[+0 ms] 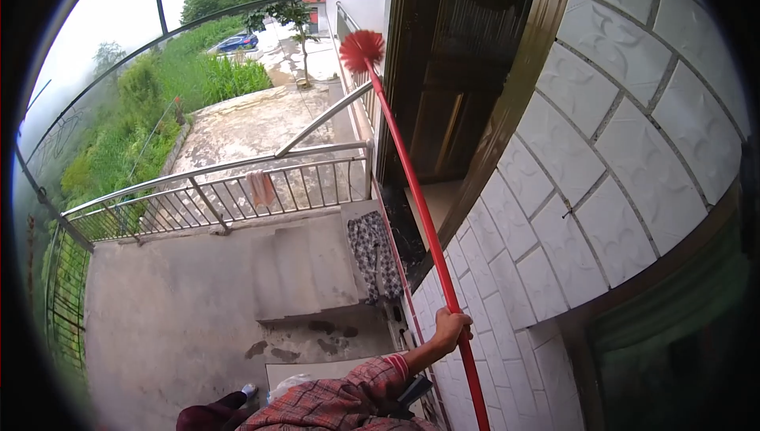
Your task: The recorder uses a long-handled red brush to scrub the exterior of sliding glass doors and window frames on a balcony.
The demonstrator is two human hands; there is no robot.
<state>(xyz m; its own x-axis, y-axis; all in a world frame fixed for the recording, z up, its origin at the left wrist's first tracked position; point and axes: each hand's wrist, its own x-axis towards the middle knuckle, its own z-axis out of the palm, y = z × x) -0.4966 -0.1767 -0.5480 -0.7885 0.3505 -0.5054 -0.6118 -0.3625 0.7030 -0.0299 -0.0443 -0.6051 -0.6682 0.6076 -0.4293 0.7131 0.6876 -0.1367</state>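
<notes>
A long red pole (418, 202) runs from the bottom edge up to a round red bristle brush head (362, 51). One hand (452, 331) is closed around the pole's lower part; from the plaid sleeve coming in from the lower left it looks like my left hand. The brush head is up beside the dark door frame, in front of the outdoor railing; whether it touches anything cannot be told. My right hand is out of view. The pole's lower end is cut off by the picture's edge.
White tiled wall (570, 193) stands close on the right, with a dark door (463, 75) standing open. A metal railing (225, 164) bears a pink cloth (260, 189). Checked fabric (375, 253) lies by the doorway step. Wet marks darken the concrete floor (160, 300).
</notes>
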